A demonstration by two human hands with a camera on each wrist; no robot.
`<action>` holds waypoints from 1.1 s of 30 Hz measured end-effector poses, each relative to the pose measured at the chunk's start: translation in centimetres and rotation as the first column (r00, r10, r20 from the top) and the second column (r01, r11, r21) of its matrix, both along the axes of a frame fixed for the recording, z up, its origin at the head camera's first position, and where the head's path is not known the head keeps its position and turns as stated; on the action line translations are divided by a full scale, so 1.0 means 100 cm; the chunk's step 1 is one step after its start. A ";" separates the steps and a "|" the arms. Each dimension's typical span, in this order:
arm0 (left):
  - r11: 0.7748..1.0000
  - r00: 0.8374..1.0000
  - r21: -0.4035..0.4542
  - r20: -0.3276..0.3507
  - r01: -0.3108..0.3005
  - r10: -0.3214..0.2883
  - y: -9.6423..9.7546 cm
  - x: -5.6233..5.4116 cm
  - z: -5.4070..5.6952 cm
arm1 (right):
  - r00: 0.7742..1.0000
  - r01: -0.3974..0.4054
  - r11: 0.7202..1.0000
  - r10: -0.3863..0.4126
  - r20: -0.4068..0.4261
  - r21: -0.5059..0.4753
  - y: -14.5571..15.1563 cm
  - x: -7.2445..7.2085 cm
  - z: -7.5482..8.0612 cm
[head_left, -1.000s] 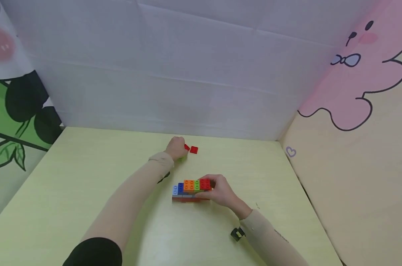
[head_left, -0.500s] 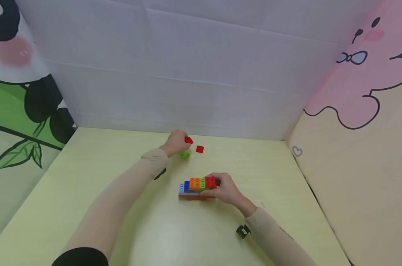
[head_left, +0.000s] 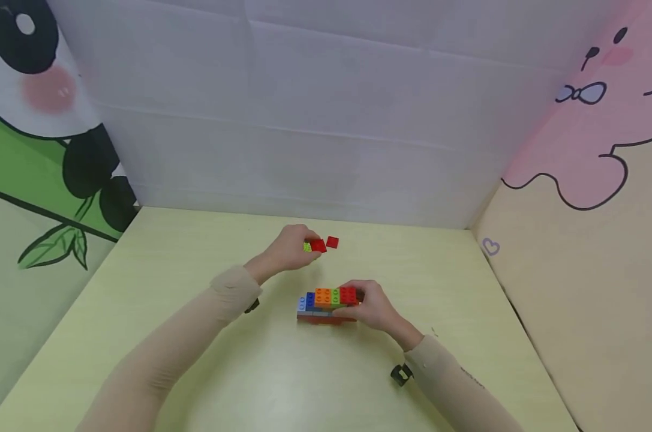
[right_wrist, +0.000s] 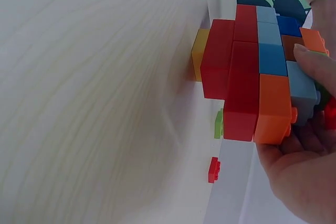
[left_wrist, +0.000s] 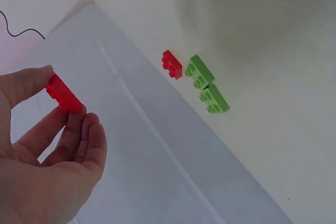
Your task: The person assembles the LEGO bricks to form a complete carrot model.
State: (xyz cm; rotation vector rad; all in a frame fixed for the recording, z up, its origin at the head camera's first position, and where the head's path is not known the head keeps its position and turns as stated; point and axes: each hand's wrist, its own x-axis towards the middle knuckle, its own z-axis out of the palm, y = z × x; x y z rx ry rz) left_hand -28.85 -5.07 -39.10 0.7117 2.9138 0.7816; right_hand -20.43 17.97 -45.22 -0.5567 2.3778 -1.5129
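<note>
My left hand [head_left: 290, 248] pinches a red toy brick [left_wrist: 65, 94] between thumb and fingertips, near the far side of the table. Close by lie two green bricks [left_wrist: 200, 72] and another red brick [left_wrist: 171, 64], studs showing in the left wrist view. My right hand [head_left: 376, 308] grips the right end of a block of stacked toy bricks [head_left: 323, 298], thumb on the near side. Red, orange, blue, grey and brown bricks make up this block [right_wrist: 244, 77] in the right wrist view, and a yellow one [right_wrist: 199, 53] sticks out at its base. Part of its right end is hidden by the hand.
The pale wood-look table [head_left: 239, 372] ends at a white sheet wall [head_left: 304, 120] just behind the loose bricks. Printed cartoon panels stand at the left [head_left: 39, 90] and right [head_left: 585, 150]. Dark wrist cameras [head_left: 401, 375] sit beside the sleeves.
My left hand lifted its red brick off toward the back, then brought it back nearer and to the right. The right hand keeps its grip on the block. The head view has shifted slightly left.
</note>
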 end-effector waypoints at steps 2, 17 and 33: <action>1.000 1.000 0.010 -0.001 0.015 -0.015 -0.002 0.011 0.002 | 1.000 -0.002 1.000 0.002 -0.003 0.003 0.000 0.000 0.001; 0.986 0.990 0.091 0.008 0.137 -0.138 -0.012 0.061 0.007 | 1.000 -0.011 1.000 0.011 -0.028 -0.011 -0.001 -0.002 0.000; 0.961 0.970 0.138 0.000 0.239 -0.241 -0.015 0.078 -0.005 | 1.000 0.004 1.000 -0.004 -0.018 -0.020 0.000 -0.001 0.000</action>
